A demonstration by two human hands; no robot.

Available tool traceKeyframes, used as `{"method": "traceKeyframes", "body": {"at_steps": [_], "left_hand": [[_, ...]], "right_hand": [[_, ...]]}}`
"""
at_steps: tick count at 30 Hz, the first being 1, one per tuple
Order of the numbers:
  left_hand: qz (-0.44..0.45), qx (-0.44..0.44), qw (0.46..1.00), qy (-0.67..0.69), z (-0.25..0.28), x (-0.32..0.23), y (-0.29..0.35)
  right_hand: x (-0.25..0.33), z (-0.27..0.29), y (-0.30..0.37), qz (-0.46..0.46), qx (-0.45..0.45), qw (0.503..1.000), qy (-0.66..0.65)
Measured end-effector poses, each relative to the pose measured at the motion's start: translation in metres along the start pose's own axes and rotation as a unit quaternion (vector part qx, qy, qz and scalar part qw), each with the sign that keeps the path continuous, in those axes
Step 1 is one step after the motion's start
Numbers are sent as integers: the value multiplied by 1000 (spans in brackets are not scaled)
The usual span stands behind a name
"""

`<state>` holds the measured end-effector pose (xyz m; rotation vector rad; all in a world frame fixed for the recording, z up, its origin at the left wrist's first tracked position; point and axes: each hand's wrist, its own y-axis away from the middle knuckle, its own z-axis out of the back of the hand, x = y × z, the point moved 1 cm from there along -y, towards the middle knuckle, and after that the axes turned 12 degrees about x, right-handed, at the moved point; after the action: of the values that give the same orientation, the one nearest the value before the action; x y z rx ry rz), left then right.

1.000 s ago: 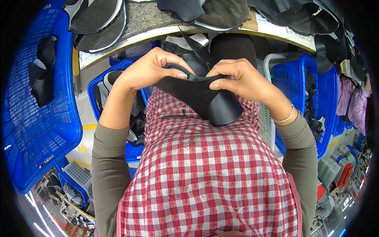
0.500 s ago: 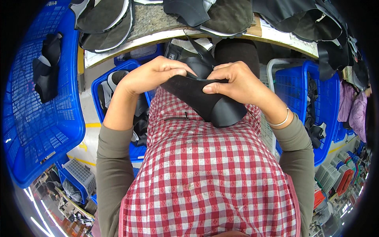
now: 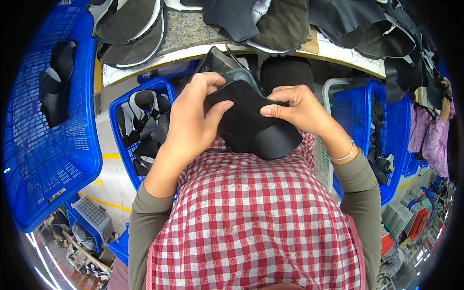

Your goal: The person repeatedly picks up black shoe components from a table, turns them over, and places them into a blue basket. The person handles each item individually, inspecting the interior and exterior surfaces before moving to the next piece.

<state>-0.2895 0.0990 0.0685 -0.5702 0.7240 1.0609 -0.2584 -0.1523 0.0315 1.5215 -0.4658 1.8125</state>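
Your right hand [image 3: 298,109] is pinching the black shoe piece [image 3: 249,118]; your left hand [image 3: 193,113] is touching its left edge, whether clamping you cannot tell.

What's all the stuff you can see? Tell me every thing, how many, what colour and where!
Black piece: one, black, at both hands
Worktable: one, greyish with white edge, top
Table pieces: several, black, dark grey, white, on the worktable
Big basket: one, blue, far left
Dark pieces: count unclear, mostly black, in the big basket
Smaller basket: one, blue, left of the apron, holding mixed pieces
Right basket: one, blue, right
Stacked baskets: several, red and pale, lower right
Co-worker: one, pink checked clothing, right edge
Apron: one, red-and-white checked, centre
Bracelet: one, silvery, right wrist
Left hand: one, bare, touching the black piece
Right hand: one, bare, pinching its edge
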Motion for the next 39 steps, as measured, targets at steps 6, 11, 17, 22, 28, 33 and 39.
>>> {"method": "traceKeyframes", "body": {"at_steps": [6, 11, 17, 22, 28, 33, 39], "left_hand": [[34, 36, 998, 42, 2, -5, 2], [45, 28, 997, 61, 4, -3, 4], [28, 26, 997, 66, 2, -3, 5], [51, 29, 995, 79, 0, -5, 4], [45, 31, 996, 72, 1, -4, 4], [28, 29, 997, 73, 3, -3, 6], [45, 47, 990, 124, 4, 1, -3]], "right_hand": [[6, -1, -18, 32, 62, 997, -26], [4, -3, -28, 39, 84, 995, -22], [2, -3, -29, 28, 120, 990, -73], [13, -4, -26, 66, 85, 994, 34], [23, -6, -28, 75, 75, 976, 188], [23, -7, -30, 86, 87, 975, 183], [25, -9, -30, 88, 77, 980, 160]]}}
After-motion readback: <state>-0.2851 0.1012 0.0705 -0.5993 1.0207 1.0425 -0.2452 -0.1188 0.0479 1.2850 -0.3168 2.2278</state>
